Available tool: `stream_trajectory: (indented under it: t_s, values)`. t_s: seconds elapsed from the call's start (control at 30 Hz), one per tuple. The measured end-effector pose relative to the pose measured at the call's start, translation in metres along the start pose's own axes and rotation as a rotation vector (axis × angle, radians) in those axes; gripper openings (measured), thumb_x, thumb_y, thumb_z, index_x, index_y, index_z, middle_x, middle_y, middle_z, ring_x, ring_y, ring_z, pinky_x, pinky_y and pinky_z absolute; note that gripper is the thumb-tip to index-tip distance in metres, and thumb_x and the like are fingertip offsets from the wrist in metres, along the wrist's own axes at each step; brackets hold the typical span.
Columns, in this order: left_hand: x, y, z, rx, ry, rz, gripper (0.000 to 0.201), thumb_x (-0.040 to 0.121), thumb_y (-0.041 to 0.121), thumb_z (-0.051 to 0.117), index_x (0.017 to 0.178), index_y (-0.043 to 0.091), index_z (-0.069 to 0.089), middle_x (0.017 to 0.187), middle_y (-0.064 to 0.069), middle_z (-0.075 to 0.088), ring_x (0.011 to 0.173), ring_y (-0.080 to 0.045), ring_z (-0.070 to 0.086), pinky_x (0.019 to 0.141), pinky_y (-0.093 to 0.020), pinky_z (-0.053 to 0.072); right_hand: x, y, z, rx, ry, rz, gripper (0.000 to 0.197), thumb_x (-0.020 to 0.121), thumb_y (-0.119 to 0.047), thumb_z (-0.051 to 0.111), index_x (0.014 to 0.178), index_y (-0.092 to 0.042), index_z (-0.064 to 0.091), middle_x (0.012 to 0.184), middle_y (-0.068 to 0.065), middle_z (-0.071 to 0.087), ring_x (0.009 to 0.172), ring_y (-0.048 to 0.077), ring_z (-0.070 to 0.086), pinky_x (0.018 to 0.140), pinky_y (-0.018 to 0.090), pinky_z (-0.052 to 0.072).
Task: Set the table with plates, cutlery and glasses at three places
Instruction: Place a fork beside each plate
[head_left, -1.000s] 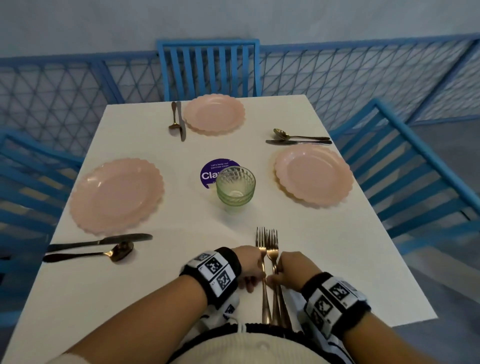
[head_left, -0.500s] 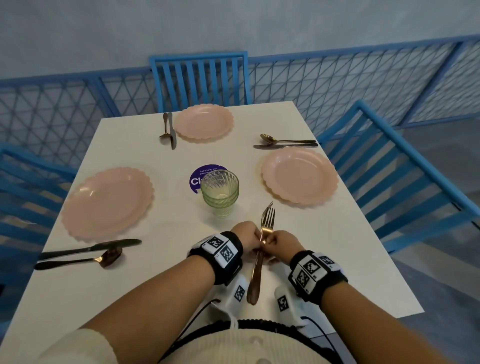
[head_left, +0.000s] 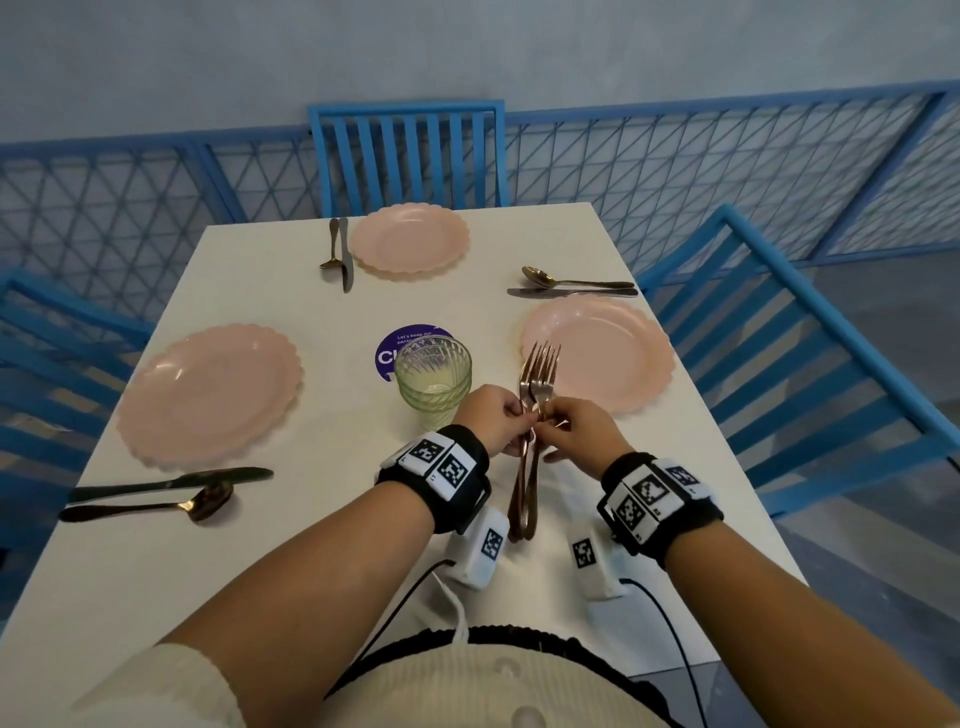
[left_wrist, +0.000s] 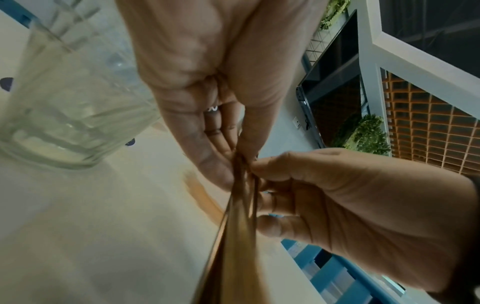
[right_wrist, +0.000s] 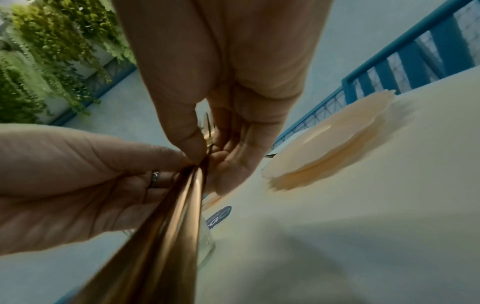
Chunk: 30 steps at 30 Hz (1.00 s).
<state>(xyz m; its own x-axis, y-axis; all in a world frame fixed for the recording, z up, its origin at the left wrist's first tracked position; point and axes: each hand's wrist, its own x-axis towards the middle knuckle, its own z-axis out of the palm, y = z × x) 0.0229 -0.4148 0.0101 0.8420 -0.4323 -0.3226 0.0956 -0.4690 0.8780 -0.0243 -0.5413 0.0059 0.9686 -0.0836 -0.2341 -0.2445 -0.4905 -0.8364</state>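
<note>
Copper-coloured forks (head_left: 537, 387), a bundle of them, are up off the bench (head_left: 322, 545) now, where a second ago they lay flat near its front edge under my two hands; that tells me the pick-up is done and I am at the point of separating one fork for a place. My left hand (head_left: 493, 421) pinches the bundle at the necks between thumb and fingertips, and my right hand (head_left: 579, 434) pinches the same spot from the other side, so both are closed on the forks, knuckles nearly touching. Tines point away from me and slightly up, handles hang down toward my body between the wrists. Both forearms come in low from the near edge and converge, wrists raised a little above the surface. Just ahead of the left hand stands the green ribbed glass (head_left: 434, 382), on a purple round sticker (head_left: 402, 345). Just beyond the right hand lies the right pink plate (head_left: 597, 353), the fork tips showing over its near rim. Farther left sits another plate (head_left: 208, 395) with knife and spoon, and the far plate (head_left: 410, 239) with its own pair. Forks and two glasses are missing at the places, by my reckoning.
</note>
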Motion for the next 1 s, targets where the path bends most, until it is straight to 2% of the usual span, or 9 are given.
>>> stream_trajectory:
  t_s: [0.1, 0.2, 0.27, 0.33, 0.43, 0.6, 0.73, 0.87, 1.0]
  values:
    - [0.0, -0.001, -0.001, 0.02, 0.03, -0.014, 0.028, 0.089, 0.009, 0.06, 0.062, 0.012, 0.051, 0.061, -0.003, 0.06, 0.057, -0.018, 0.062, 0.06, -0.028, 0.058, 0.004, -0.001, -0.003, -0.15, 0.041, 0.0, 0.011, 0.09, -0.004, 0.047, 0.093, -0.012, 0.055, 0.083, 0.002, 0.061, 0.073, 0.022, 0.062, 0.067, 0.029, 0.056]
    - [-0.002, 0.0, -0.004, 0.042, 0.057, -0.011, 0.027, 0.089, 0.006, 0.058, 0.063, 0.012, 0.051, 0.064, -0.003, 0.062, 0.056, -0.014, 0.062, 0.052, -0.02, 0.056, 0.013, 0.004, -0.013, -0.508, -0.057, 0.043, 0.024, 0.092, -0.007, 0.043, 0.106, -0.001, 0.061, 0.108, 0.014, 0.065, 0.096, 0.031, 0.063, 0.089, 0.036, 0.05]
    - [-0.004, 0.0, -0.006, 0.052, 0.069, -0.008, 0.028, 0.089, 0.006, 0.058, 0.063, 0.012, 0.051, 0.067, -0.006, 0.063, 0.056, -0.012, 0.061, 0.049, -0.017, 0.055, 0.017, 0.012, -0.016, -0.749, -0.166, 0.063, 0.03, 0.094, -0.009, 0.04, 0.111, -0.001, 0.063, 0.115, 0.015, 0.063, 0.105, 0.029, 0.06, 0.088, 0.033, 0.047]
    - [-0.006, 0.0, -0.008, 0.068, 0.07, -0.01, 0.027, 0.089, 0.007, 0.059, 0.063, 0.013, 0.053, 0.074, -0.01, 0.065, 0.057, -0.014, 0.062, 0.053, -0.019, 0.056, 0.019, 0.023, -0.016, -0.932, -0.246, 0.039, 0.032, 0.096, -0.011, 0.037, 0.116, -0.005, 0.061, 0.12, 0.013, 0.059, 0.112, 0.028, 0.056, 0.088, 0.033, 0.045]
    - [-0.007, 0.0, -0.008, 0.091, 0.057, -0.011, 0.027, 0.088, 0.007, 0.06, 0.063, 0.013, 0.053, 0.078, -0.012, 0.065, 0.059, -0.018, 0.064, 0.054, -0.021, 0.057, 0.022, 0.036, -0.017, -1.076, -0.274, -0.03, 0.03, 0.097, -0.015, 0.039, 0.122, -0.012, 0.057, 0.123, 0.01, 0.052, 0.119, 0.026, 0.049, 0.094, 0.036, 0.045]
    - [-0.005, 0.002, -0.007, 0.069, 0.029, -0.007, 0.028, 0.089, 0.006, 0.058, 0.062, 0.011, 0.052, 0.075, -0.013, 0.064, 0.057, -0.019, 0.062, 0.061, -0.03, 0.058, 0.02, 0.045, -0.016, -1.11, -0.224, -0.122, 0.029, 0.094, -0.006, 0.042, 0.121, -0.009, 0.053, 0.121, 0.012, 0.049, 0.114, 0.028, 0.049, 0.084, 0.036, 0.046]
    - [-0.004, 0.003, -0.008, 0.068, 0.016, -0.01, 0.025, 0.089, 0.007, 0.059, 0.065, 0.011, 0.053, 0.068, -0.007, 0.062, 0.053, -0.013, 0.061, 0.052, -0.019, 0.056, 0.021, 0.051, -0.016, -1.063, -0.205, -0.144, 0.024, 0.095, -0.01, 0.043, 0.118, -0.01, 0.051, 0.116, 0.011, 0.053, 0.109, 0.027, 0.051, 0.07, 0.031, 0.037]
    - [-0.001, 0.006, -0.008, 0.082, 0.009, -0.013, 0.025, 0.089, 0.007, 0.058, 0.065, 0.01, 0.053, 0.068, -0.008, 0.062, 0.054, -0.015, 0.061, 0.054, -0.02, 0.056, 0.024, 0.053, -0.018, -1.058, -0.177, -0.135, 0.022, 0.094, -0.011, 0.046, 0.115, -0.008, 0.052, 0.116, 0.012, 0.052, 0.106, 0.026, 0.054, 0.07, 0.028, 0.033]
    - [0.0, 0.008, -0.008, 0.085, 0.003, -0.019, 0.026, 0.089, 0.006, 0.058, 0.064, 0.01, 0.053, 0.08, -0.017, 0.065, 0.057, -0.022, 0.062, 0.064, -0.03, 0.058, 0.028, 0.053, -0.026, -1.0, -0.129, -0.065, 0.029, 0.092, -0.005, 0.047, 0.12, -0.008, 0.049, 0.118, 0.012, 0.048, 0.102, 0.028, 0.057, 0.082, 0.033, 0.045]
